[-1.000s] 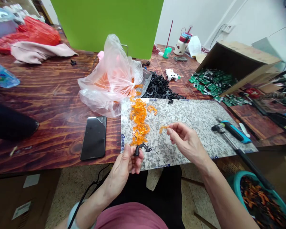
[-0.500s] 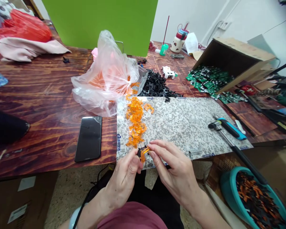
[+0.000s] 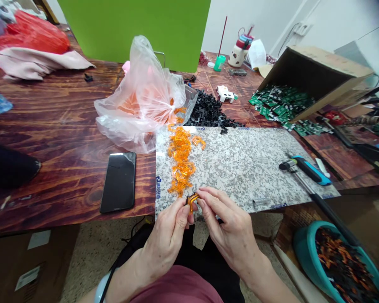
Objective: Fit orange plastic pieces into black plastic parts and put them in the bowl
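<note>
Between both hands, over the near edge of the granite-patterned board (image 3: 233, 168), is a small curved orange plastic piece (image 3: 192, 202) set against a black plastic part (image 3: 187, 201). My left hand (image 3: 172, 227) pinches the pair from the left with thumb and fingers. From the right, my right hand (image 3: 224, 219) grips the orange end with its fingertips. Just beyond the hands, a row of loose orange clear plastic pieces (image 3: 180, 147) runs up the board. A heap of black plastic parts (image 3: 208, 110) lies behind it.
A clear plastic bag (image 3: 139, 97) with orange pieces stands left of the black heap. A phone (image 3: 118, 181) lies on the wooden table. Rightward are a hammer-like tool (image 3: 303, 185), a blue-handled tool (image 3: 312, 170), a carton (image 3: 322, 75) of green boards, and a teal bucket (image 3: 306, 248) of orange-black parts.
The orange piece has turned and sits closer over the black part, of which less shows. Both hands keep their hold; the view has shifted slightly.
</note>
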Available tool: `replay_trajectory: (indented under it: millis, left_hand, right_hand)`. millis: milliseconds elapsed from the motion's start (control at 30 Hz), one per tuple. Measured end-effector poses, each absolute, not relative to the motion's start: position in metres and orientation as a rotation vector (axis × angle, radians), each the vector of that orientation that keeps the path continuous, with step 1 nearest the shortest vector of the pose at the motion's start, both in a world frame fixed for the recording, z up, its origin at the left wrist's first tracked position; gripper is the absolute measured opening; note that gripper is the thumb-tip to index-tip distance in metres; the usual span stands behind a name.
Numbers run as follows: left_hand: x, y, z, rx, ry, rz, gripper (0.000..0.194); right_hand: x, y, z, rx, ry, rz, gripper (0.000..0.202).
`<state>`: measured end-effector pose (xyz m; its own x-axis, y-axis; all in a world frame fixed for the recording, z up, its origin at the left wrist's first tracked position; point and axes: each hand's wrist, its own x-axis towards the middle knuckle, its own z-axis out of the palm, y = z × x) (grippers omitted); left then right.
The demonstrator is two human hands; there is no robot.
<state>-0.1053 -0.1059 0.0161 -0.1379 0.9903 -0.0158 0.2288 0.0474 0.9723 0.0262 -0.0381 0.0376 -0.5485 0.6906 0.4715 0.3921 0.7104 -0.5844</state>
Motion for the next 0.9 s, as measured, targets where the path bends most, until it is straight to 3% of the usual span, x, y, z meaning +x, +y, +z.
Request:
replay_trajectory:
  millis: [467, 733, 900]
  left_hand:
    - [-0.104, -0.112, 0.019, 1.307, 1.598, 1.126, 0.022]
    - [-0.115, -0.115, 0.023, 1.531, 1.472, 1.11, 0.021]
    - [-0.119, -0.117, 0.023, 1.742, 1.361, 1.117, 0.018]
  right_hand:
    - [0.026, -0.044, 0.04, -0.8, -2.162, 0.608, 0.02]
    - [0.04, -0.034, 0.054, -0.88, -2.162, 1.207, 0.02]
    - [0.043, -0.038, 0.054, -0.852, -2.088, 1.371, 0.009]
